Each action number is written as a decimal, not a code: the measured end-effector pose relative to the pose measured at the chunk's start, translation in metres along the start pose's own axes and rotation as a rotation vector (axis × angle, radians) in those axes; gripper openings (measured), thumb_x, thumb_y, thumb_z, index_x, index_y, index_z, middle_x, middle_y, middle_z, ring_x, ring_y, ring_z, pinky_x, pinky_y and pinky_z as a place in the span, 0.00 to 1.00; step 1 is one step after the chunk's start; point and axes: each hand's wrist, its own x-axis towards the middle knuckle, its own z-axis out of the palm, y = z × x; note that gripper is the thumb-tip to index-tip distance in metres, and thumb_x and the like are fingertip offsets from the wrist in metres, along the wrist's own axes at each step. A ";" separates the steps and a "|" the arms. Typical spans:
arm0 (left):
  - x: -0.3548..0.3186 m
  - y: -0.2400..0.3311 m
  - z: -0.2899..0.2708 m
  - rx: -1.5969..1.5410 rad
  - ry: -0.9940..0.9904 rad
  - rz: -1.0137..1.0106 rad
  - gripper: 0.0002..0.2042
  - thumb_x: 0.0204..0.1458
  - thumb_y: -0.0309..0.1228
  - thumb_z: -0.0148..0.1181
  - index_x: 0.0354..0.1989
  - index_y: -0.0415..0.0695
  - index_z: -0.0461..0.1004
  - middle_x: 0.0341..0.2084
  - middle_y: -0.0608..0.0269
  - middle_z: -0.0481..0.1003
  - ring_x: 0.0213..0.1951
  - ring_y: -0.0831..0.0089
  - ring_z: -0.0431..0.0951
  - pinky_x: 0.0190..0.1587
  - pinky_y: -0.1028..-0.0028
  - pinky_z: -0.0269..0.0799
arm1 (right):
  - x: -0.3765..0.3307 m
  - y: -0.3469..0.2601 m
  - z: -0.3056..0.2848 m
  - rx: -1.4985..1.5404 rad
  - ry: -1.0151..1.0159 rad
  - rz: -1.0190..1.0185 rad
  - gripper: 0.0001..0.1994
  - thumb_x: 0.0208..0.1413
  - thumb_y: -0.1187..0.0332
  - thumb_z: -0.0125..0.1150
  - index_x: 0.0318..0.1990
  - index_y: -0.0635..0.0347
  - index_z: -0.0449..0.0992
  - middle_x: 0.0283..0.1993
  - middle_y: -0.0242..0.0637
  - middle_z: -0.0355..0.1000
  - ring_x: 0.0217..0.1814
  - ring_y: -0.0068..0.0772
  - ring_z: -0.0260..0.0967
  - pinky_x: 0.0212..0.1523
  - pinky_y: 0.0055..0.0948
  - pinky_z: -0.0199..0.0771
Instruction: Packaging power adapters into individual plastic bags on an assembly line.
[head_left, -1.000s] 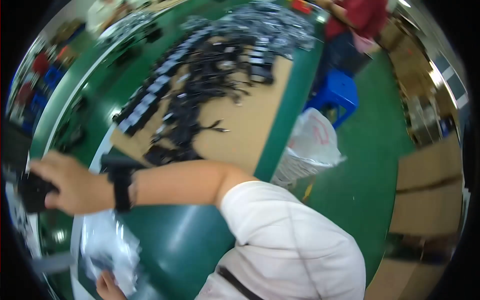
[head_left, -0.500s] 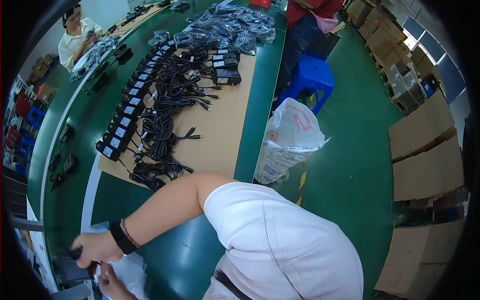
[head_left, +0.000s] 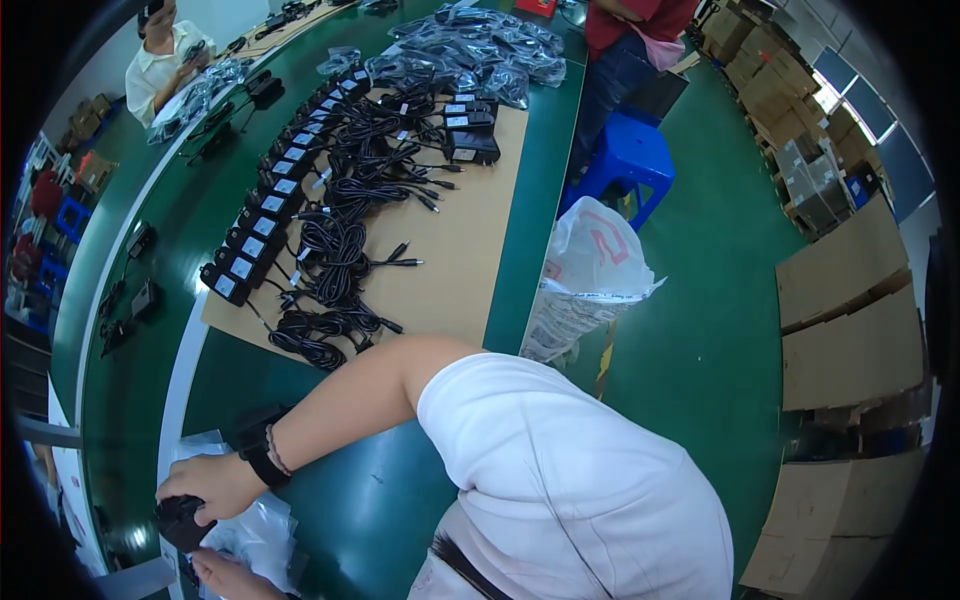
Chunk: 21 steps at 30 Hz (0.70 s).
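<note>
Near left, our right hand (head_left: pixel 215 485) closes around a black power adapter (head_left: pixel 180 522) over a clear plastic bag (head_left: pixel 262 535) on the green table (head_left: pixel 400 500). Just beside it, our left hand (head_left: pixel 225 575) pinches the bag's edge. Farther right, rows of adapters (head_left: pixel 262 228) lie on brown cardboard (head_left: pixel 460 250).

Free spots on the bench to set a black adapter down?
Bare brown board right of the coiled cables, and green bench between the forearm and the board's near edge. Crowded: adapter row along the board's left, bagged pile at the far end, plastic bags by the hands.
</note>
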 end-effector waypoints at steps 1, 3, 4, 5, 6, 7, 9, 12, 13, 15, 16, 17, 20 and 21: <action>-0.004 0.015 -0.001 -0.114 0.098 -0.038 0.21 0.56 0.44 0.46 0.21 0.39 0.68 0.13 0.72 0.54 0.17 0.84 0.52 0.17 0.79 0.46 | 0.000 -0.001 -0.001 -0.063 -0.043 -0.111 0.26 0.38 0.73 0.60 0.50 0.64 0.64 0.41 0.49 0.64 0.44 0.49 0.63 0.46 0.38 0.64; 0.011 0.010 -0.011 -0.034 0.062 -0.144 0.22 0.57 0.45 0.44 0.29 0.35 0.73 0.17 0.66 0.65 0.19 0.77 0.61 0.20 0.77 0.56 | -0.006 -0.006 -0.003 -0.143 -0.082 -0.132 0.24 0.39 0.72 0.60 0.48 0.64 0.65 0.40 0.50 0.64 0.44 0.49 0.63 0.44 0.39 0.65; 0.016 -0.003 -0.013 0.040 0.102 0.203 0.18 0.53 0.41 0.50 0.28 0.34 0.71 0.18 0.61 0.66 0.19 0.70 0.64 0.21 0.74 0.59 | -0.007 -0.008 -0.001 -0.218 -0.129 -0.156 0.22 0.39 0.71 0.60 0.46 0.65 0.66 0.39 0.51 0.64 0.43 0.50 0.64 0.43 0.39 0.65; 0.022 -0.018 -0.016 0.114 0.144 0.550 0.16 0.50 0.37 0.57 0.26 0.33 0.69 0.19 0.55 0.68 0.19 0.63 0.67 0.22 0.72 0.61 | -0.007 -0.007 0.001 -0.217 -0.133 -0.160 0.22 0.39 0.71 0.60 0.46 0.65 0.66 0.39 0.51 0.64 0.43 0.50 0.64 0.43 0.39 0.65; 0.029 -0.027 -0.019 0.368 0.238 0.753 0.10 0.49 0.35 0.56 0.22 0.41 0.71 0.23 0.54 0.69 0.18 0.62 0.67 0.20 0.73 0.59 | -0.007 -0.002 0.003 -0.374 -0.218 -0.255 0.19 0.40 0.67 0.60 0.41 0.64 0.68 0.35 0.51 0.66 0.39 0.50 0.66 0.39 0.40 0.67; 0.032 -0.035 -0.021 0.370 0.240 0.752 0.10 0.49 0.35 0.56 0.22 0.41 0.71 0.23 0.54 0.69 0.18 0.62 0.67 0.20 0.73 0.59 | -0.008 0.002 0.006 -0.530 -0.304 -0.350 0.16 0.41 0.64 0.61 0.37 0.64 0.71 0.30 0.50 0.69 0.34 0.51 0.68 0.36 0.41 0.69; 0.034 -0.023 -0.028 0.379 0.246 0.458 0.22 0.57 0.44 0.44 0.37 0.33 0.73 0.24 0.55 0.73 0.26 0.66 0.70 0.29 0.72 0.65 | -0.015 0.003 0.017 -0.517 -0.283 -0.374 0.12 0.40 0.65 0.59 0.31 0.64 0.72 0.25 0.49 0.69 0.30 0.52 0.68 0.33 0.42 0.69; 0.009 -0.009 -0.042 0.506 -0.005 0.123 0.18 0.56 0.42 0.47 0.34 0.38 0.74 0.26 0.52 0.74 0.28 0.63 0.71 0.33 0.70 0.67 | -0.014 0.001 0.040 -0.589 -0.295 -0.311 0.05 0.35 0.72 0.55 0.23 0.62 0.73 0.24 0.47 0.71 0.30 0.49 0.70 0.32 0.41 0.70; -0.004 0.013 -0.029 0.474 -0.071 0.225 0.15 0.56 0.38 0.48 0.31 0.37 0.74 0.25 0.53 0.74 0.26 0.66 0.71 0.31 0.71 0.67 | -0.012 0.003 0.037 -0.626 -0.418 -0.247 0.05 0.38 0.71 0.53 0.21 0.62 0.73 0.23 0.43 0.71 0.30 0.47 0.69 0.30 0.40 0.70; -0.017 0.033 -0.014 0.411 -0.143 0.251 0.11 0.55 0.33 0.50 0.33 0.38 0.74 0.25 0.54 0.74 0.26 0.68 0.71 0.31 0.72 0.66 | -0.012 0.012 0.032 -0.368 -0.257 -0.172 0.05 0.37 0.70 0.55 0.20 0.62 0.72 0.21 0.49 0.70 0.27 0.48 0.70 0.29 0.40 0.69; -0.013 0.025 -0.006 0.270 -0.168 0.297 0.10 0.55 0.32 0.49 0.34 0.37 0.74 0.24 0.55 0.74 0.26 0.68 0.71 0.30 0.72 0.66 | -0.009 0.012 0.029 -0.092 -0.146 0.107 0.09 0.42 0.67 0.56 0.22 0.64 0.72 0.20 0.49 0.70 0.25 0.43 0.71 0.28 0.36 0.70; -0.009 0.020 0.007 0.227 -0.104 0.342 0.10 0.54 0.31 0.50 0.33 0.38 0.74 0.23 0.56 0.73 0.25 0.69 0.70 0.29 0.72 0.65 | -0.002 0.006 0.010 0.004 -0.149 0.348 0.10 0.45 0.66 0.57 0.25 0.66 0.72 0.21 0.47 0.71 0.26 0.32 0.72 0.28 0.29 0.71; -0.015 0.054 0.009 0.141 -0.045 0.195 0.04 0.48 0.28 0.59 0.28 0.41 0.72 0.17 0.57 0.71 0.18 0.72 0.72 0.22 0.76 0.66 | 0.008 -0.004 0.010 0.901 0.136 0.573 0.10 0.53 0.72 0.53 0.43 0.65 0.69 0.34 0.33 0.71 0.33 0.22 0.69 0.34 0.23 0.71; -0.018 0.056 0.008 0.092 -0.003 0.301 0.06 0.47 0.29 0.59 0.29 0.42 0.71 0.16 0.56 0.72 0.19 0.67 0.74 0.22 0.73 0.68 | 0.011 -0.031 0.012 0.965 0.150 0.539 0.14 0.54 0.73 0.52 0.48 0.65 0.66 0.37 0.32 0.69 0.36 0.20 0.67 0.38 0.21 0.69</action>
